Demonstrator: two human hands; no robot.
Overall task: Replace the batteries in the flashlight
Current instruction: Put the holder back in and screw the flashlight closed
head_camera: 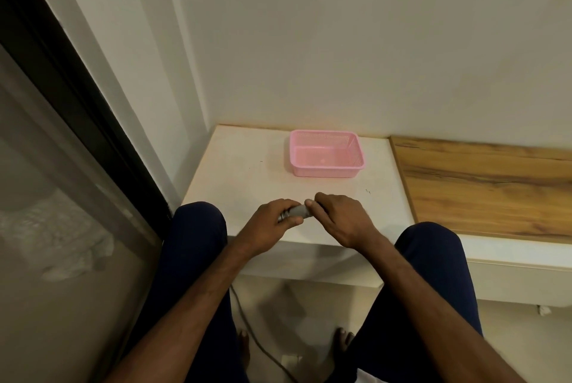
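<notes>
A small grey flashlight (297, 211) lies level between my two hands, just above the front part of the white table (235, 178). My left hand (272, 223) is closed around its left, ribbed metal end. Gripping the right end is my right hand (339, 217), fingers wrapped over the barrel. Only a short middle stretch of the flashlight shows; both ends are hidden in my fists. No loose batteries are in view.
A pink plastic basket (359, 150) stands at the back of the table near the wall. A wooden board (483, 184) covers the surface to the right. A dark-framed glass door (62, 166) runs along the left. My knees flank the table's front edge; a cable (247, 323) lies on the floor.
</notes>
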